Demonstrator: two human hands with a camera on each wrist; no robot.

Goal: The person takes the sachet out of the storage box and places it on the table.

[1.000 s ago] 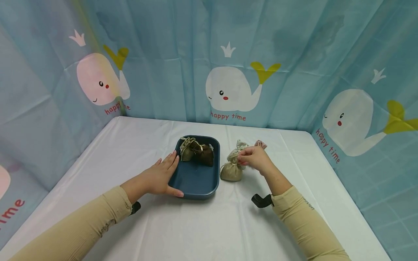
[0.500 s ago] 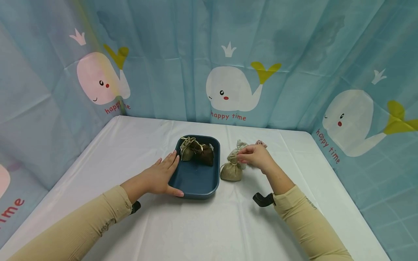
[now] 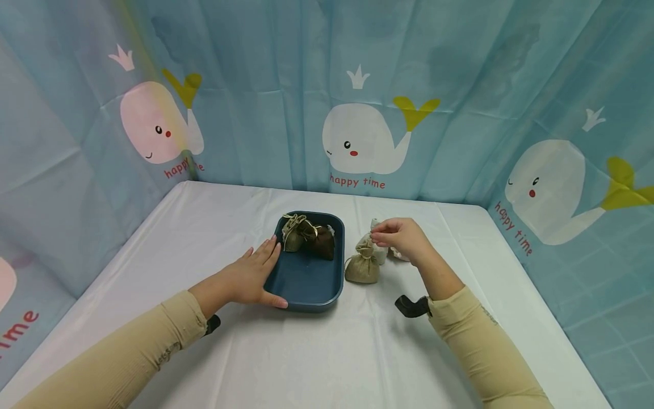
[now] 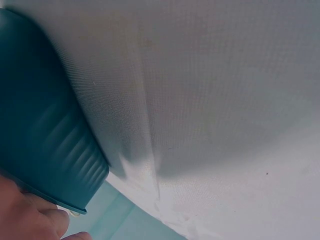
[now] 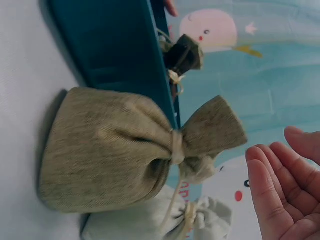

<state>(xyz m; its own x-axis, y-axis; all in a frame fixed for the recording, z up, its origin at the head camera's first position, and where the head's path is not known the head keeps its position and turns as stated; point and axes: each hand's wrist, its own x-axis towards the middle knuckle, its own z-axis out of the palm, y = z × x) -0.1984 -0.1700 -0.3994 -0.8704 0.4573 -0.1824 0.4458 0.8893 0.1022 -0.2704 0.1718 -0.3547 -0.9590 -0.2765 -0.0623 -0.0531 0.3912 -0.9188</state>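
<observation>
Head view: the left hand (image 3: 245,281) rests flat against the near-left corner of a dark blue tray (image 3: 306,281), fingers (image 3: 265,254) straight along the tray's left rim and thumb laid along its near edge; nothing is gripped. The left wrist view shows only the tray's ribbed outer wall (image 4: 45,135), the white tabletop (image 4: 225,100) and a fingertip at the lower edge.

The tray lies near the middle of the tabletop (image 3: 327,352). Two tied pouches sit together at its far end: an olive pouch (image 3: 293,238) on the left and a dark brown pouch (image 3: 322,241) touching it on the right.

The right hand (image 3: 403,238) hovers to the right of the tray, above a group of pouches lying on the tabletop. A tan pouch (image 3: 363,267) sits just beside the tray's right wall, its tied neck upward; a white pouch (image 3: 379,253) lies just behind it, partly covered by the hand. In the right wrist view the tan pouch (image 5: 120,150) fills the frame, the white pouch (image 5: 165,220) touches it, and the right fingers (image 5: 275,195) appear relaxed and released, near the necks of both pouches but holding neither.

Both forearms wear beige sleeves (image 3: 128,352). A blue curtain with whale prints (image 3: 363,139) encloses the tabletop.
</observation>
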